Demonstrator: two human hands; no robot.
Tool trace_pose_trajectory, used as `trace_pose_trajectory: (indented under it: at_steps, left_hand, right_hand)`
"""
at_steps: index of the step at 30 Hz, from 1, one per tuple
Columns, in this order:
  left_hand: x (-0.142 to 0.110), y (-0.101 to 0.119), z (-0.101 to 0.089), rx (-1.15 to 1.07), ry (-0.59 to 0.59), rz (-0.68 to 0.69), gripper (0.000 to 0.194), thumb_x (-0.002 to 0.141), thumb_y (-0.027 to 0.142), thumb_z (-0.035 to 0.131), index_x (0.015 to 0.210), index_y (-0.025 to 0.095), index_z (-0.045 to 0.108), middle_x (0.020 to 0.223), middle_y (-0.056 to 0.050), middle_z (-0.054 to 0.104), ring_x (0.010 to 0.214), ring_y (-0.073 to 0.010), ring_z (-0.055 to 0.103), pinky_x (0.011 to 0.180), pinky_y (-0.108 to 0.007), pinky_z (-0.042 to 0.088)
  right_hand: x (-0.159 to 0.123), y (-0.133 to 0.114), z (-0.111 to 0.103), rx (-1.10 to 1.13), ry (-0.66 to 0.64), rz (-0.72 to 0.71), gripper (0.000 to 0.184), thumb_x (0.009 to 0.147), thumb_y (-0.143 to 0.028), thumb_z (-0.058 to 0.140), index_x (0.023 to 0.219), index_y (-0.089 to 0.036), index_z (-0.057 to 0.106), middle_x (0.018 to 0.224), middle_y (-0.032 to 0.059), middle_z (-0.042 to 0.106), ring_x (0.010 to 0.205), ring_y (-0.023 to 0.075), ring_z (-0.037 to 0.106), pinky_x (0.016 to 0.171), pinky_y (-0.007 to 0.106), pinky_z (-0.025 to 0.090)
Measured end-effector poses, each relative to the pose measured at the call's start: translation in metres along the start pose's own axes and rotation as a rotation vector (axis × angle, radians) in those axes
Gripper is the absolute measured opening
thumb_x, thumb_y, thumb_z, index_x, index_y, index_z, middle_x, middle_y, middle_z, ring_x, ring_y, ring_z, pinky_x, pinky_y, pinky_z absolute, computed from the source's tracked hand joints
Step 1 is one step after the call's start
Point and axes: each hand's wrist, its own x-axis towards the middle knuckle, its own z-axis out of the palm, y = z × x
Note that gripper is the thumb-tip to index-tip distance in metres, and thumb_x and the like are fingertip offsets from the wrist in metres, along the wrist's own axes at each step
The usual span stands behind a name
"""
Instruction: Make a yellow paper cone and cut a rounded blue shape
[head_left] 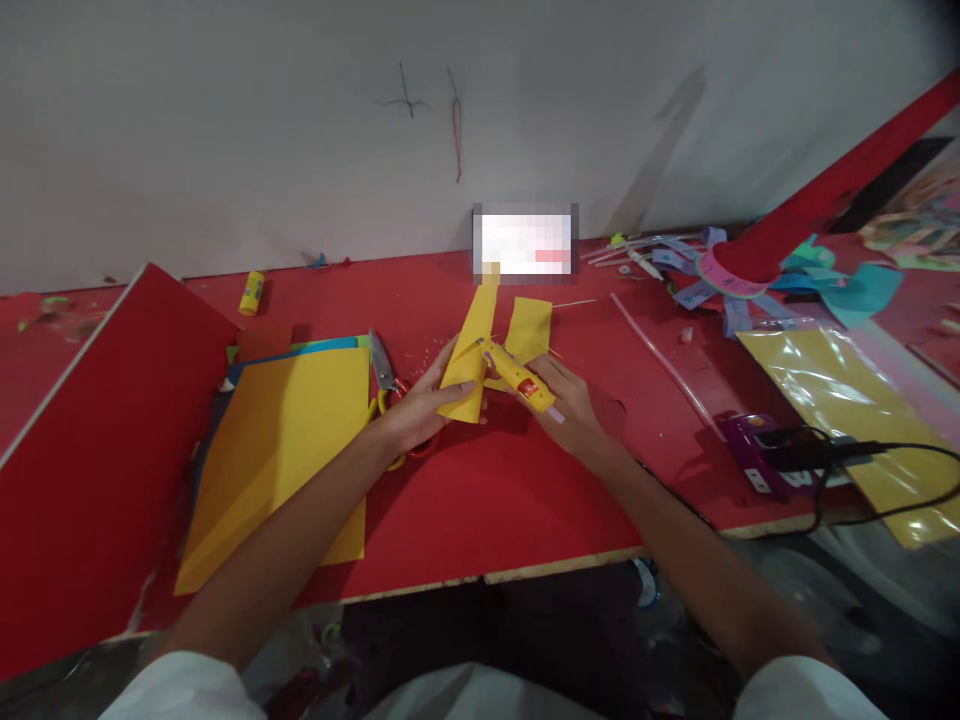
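My left hand (424,408) is closed on a folded strip of yellow paper (472,350), thumb on its near face, holding it up over the red table. A yellow hot glue gun (521,376) is gripped in my right hand (568,400); its nozzle is at the strip's right edge, and a clear glue stick pokes out of its back end. Whether the nozzle touches the paper I cannot tell. Behind the glue gun lies another piece of yellow paper (531,325). Scissors (381,362) with red and yellow handles rest left of my left hand, partly covered by it.
Yellow sheets (292,430) are stacked at the left beside a red board (97,470). A glue bottle (252,293) lies behind. A purple extension block (742,455) with black cables sits at the right, near wrapped yellow paper (847,400). A blurred screen (525,240) stands by the wall.
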Motion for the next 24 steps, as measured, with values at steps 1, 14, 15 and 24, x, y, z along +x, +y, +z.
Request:
trace_pose_trajectory:
  at_steps: [1,14,15,24]
  left_hand:
    - [0.000,-0.001,0.000,0.006,0.020,-0.004,0.099,0.084,0.019,0.086,0.166,0.041,0.036,0.127,-0.008,0.073,0.086,-0.0197,0.075,0.080,-0.037,0.064]
    - [0.003,-0.006,0.001,0.038,0.170,0.009,0.080,0.072,0.019,0.094,0.146,0.031,0.064,0.129,-0.008,0.075,0.107,-0.0255,0.073,0.089,-0.035,0.058]
    - [0.003,-0.006,0.001,0.045,0.169,0.013,0.080,0.073,0.019,0.094,0.146,0.031,0.064,0.129,-0.008,0.075,0.108,-0.0257,0.073,0.090,-0.035,0.057]
    - [0.003,-0.007,0.000,0.079,0.111,0.052,0.095,0.075,0.035,0.096,0.159,0.036,0.052,0.159,-0.009,0.060,0.141,-0.0323,0.060,0.106,-0.037,0.054]
  right_hand:
    - [0.000,0.000,0.000,0.000,-0.001,0.003,0.007,0.103,-0.031,0.060,0.105,-0.025,0.058,0.096,0.0055,0.067,0.078,0.0199,0.062,0.069,0.032,0.048]
    - [-0.003,-0.010,-0.001,0.010,-0.121,0.068,0.016,0.105,-0.034,0.055,0.093,-0.026,0.049,0.088,0.0014,0.057,0.068,0.0163,0.053,0.062,0.031,0.040]
    - [-0.002,-0.012,-0.002,0.014,-0.134,0.069,0.016,0.105,-0.034,0.054,0.093,-0.026,0.049,0.088,0.0015,0.057,0.069,0.0163,0.053,0.062,0.031,0.040]
    - [-0.001,-0.001,0.002,-0.009,-0.023,0.048,0.013,0.105,-0.038,0.055,0.103,-0.025,0.056,0.094,0.0046,0.063,0.075,0.0196,0.059,0.066,0.033,0.042]
